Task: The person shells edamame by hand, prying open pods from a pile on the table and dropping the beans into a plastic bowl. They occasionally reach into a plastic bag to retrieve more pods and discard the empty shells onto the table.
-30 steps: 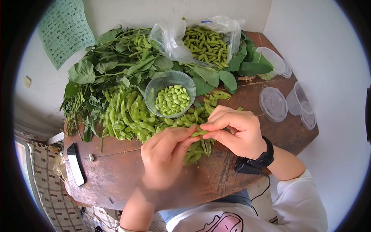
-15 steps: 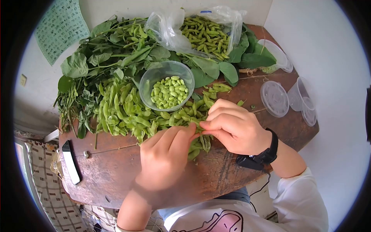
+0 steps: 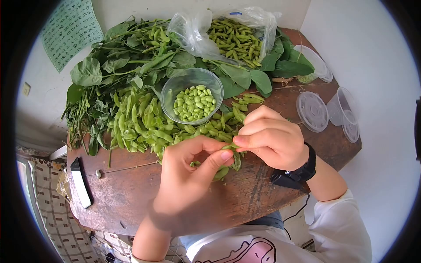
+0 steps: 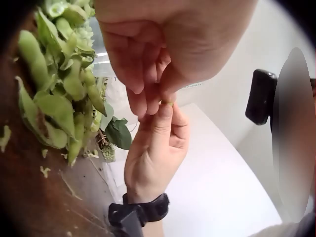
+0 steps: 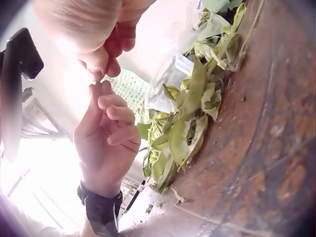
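In the head view a small green soybean pod (image 3: 230,147) spans the fingertips of both hands, largely covered by them. My left hand (image 3: 186,164) pinches its left end between thumb and fingers, the thumbnail facing up. At the other end my right hand (image 3: 276,139) grips it with thumb and curled fingers. Both hands are over the near edge of a heap of opened pods (image 3: 140,120). Just beyond them a clear plastic bowl (image 3: 169,103) holds shelled green beans (image 3: 194,104). The left wrist view shows the fingertips of both hands meeting.
Leafy stalks (image 3: 118,65) cover the back of the wooden table (image 3: 131,186). Behind the bowl is a plastic bag (image 3: 189,33) of whole pods (image 3: 234,41). Clear lids (image 3: 312,111) and a tub (image 3: 337,109) are at right; a phone (image 3: 81,184) lies at left.
My left hand has rolled, so its thumb now shows on top of the pod. The right hand has risen slightly. The whole head view has shifted a little since the earliest frame.
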Available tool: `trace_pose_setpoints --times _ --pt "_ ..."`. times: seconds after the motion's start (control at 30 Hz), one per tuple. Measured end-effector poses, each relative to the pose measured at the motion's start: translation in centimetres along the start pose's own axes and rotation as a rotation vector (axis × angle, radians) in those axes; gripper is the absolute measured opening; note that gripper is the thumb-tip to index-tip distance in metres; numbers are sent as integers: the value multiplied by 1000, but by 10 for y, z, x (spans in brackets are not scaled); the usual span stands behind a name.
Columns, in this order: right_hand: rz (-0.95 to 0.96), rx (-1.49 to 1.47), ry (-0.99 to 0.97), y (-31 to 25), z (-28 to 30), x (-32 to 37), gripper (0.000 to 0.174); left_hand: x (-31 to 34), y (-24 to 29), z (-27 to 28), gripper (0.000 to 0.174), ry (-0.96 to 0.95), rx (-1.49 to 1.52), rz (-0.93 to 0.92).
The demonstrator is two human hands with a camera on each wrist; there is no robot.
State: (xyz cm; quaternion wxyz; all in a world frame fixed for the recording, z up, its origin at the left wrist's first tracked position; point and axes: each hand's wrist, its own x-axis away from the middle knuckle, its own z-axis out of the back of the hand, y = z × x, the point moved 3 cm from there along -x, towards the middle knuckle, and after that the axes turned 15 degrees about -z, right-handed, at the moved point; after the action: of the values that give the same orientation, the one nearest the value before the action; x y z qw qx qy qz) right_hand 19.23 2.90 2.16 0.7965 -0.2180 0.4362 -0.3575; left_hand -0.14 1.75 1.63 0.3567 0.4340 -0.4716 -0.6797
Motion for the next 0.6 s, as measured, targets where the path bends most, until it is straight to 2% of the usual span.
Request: trace_pose_setpoints --times 0.07,0.17,0.43,0.5,0.6 --pt "-6 -19 2 3 0 1 19 0 -1 -1 16 -16 281 88" --pt "-17 -59 -1 3 0 1 20 1 -2 1 19 -90 366 177" --pt "-47 -74 -30 -1 1 0 21 2 -9 3 24 -133 424 168" --pt "-145 -144 -108 3 -1 2 21 1 -11 1 25 -154 452 155" --pt "-180 -154 -142 2 -3 1 20 1 -10 -2 25 -120 379 103"
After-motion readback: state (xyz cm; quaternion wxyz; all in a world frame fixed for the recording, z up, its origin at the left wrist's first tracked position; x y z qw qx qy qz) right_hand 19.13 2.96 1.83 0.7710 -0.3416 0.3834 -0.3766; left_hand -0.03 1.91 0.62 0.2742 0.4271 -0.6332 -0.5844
